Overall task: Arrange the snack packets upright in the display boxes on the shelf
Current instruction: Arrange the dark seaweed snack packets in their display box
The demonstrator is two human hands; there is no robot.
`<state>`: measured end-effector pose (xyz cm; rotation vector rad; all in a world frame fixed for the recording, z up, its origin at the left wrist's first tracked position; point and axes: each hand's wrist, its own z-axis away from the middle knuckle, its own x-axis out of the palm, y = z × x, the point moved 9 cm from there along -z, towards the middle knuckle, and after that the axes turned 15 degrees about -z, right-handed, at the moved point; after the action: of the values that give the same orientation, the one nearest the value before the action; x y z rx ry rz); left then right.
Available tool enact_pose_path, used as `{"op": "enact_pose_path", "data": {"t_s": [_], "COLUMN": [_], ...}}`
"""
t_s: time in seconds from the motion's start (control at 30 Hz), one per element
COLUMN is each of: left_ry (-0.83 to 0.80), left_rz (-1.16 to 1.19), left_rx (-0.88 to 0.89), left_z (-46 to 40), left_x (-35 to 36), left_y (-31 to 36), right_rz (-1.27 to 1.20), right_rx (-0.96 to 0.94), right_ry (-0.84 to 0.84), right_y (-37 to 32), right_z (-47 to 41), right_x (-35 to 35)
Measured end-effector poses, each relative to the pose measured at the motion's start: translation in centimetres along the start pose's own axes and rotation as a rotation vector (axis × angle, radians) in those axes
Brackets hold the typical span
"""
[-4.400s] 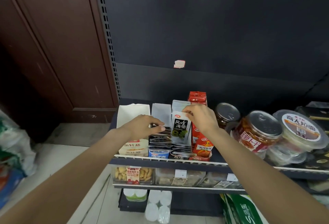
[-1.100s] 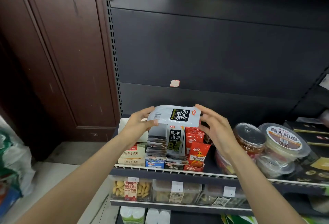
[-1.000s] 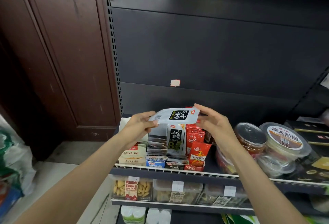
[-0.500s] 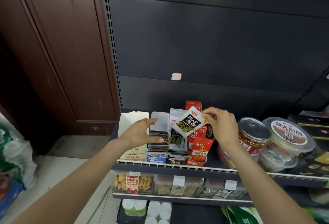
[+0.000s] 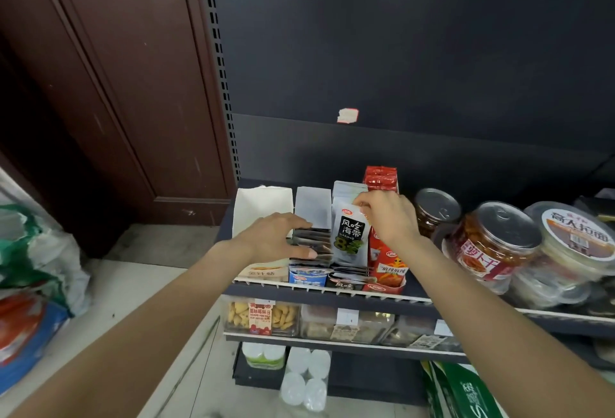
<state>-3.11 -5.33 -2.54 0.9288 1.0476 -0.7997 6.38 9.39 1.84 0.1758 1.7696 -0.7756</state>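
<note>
Seaweed packet (image 5: 349, 234), tilted half a second ago, is now stood upright in its display box (image 5: 346, 279), pinched at its 1 o'clock corner by right hand (image 5: 387, 218); left hand (image 5: 276, 238), fingers spread, is rested on packets (image 5: 309, 239) at 9 o'clock.

the dark shelf (image 5: 319, 290) has a pale ribbed front rail. just left of the left hand (image 5: 273, 238) a white display box (image 5: 263, 214) stands on it, open at the top. under that hand's fingers sits a blue-fronted box (image 5: 307, 277) of flat dark packets. below the right hand (image 5: 387, 216) is a dark box (image 5: 344, 283) with an upright seaweed packet (image 5: 349, 236), and beside it a red box (image 5: 382, 286) of red packets. right of the right hand stand two jars with metal lids (image 5: 492, 244) and a round tub (image 5: 572, 244).
</note>
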Motion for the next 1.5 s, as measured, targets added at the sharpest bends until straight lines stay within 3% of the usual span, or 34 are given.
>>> {"op": "enact_pose_path", "data": {"t_s": [0.2,0.37,0.57,0.77,0.97,1.17,1.37,1.5], "left_ry": [-0.01,-0.008,-0.007,0.003,0.014,0.017,0.045,0.188], "left_rz": [0.008,0.002,-0.042,-0.068,-0.022,0.011,0.035,0.09], "left_rx": [0.005,0.027,0.035,0.025,0.013,-0.005,-0.03,-0.042], "left_z": [0.1,0.3,0.4,0.7,1.1,1.1,1.2,1.2], "left_x": [0.1,-0.1,0.1,0.5,0.8,0.7,0.3,-1.6], "left_y": [-0.1,0.3,0.8,1.3,1.1,1.2,1.3,1.9], "right_rz": [0.145,0.183,-0.12,-0.267,-0.158,0.014,-0.292,-0.45], "right_rx": [0.016,0.027,-0.05,-0.091,-0.057,-0.131,-0.008,0.026], "right_ry": [0.067,0.015,0.02,-0.165,-0.298,-0.211,-0.096,0.156], "right_y": [-0.5,-0.3,-1.1,-1.6,-1.1,-2.0,-1.2,-0.5], "right_z": [-1.3,-1.1,2.0,6.3,7.7,7.7,7.5,7.0], "right_x": [1.1,1.4,-0.5,0.5,2.6,2.4,0.0,-5.5]}}
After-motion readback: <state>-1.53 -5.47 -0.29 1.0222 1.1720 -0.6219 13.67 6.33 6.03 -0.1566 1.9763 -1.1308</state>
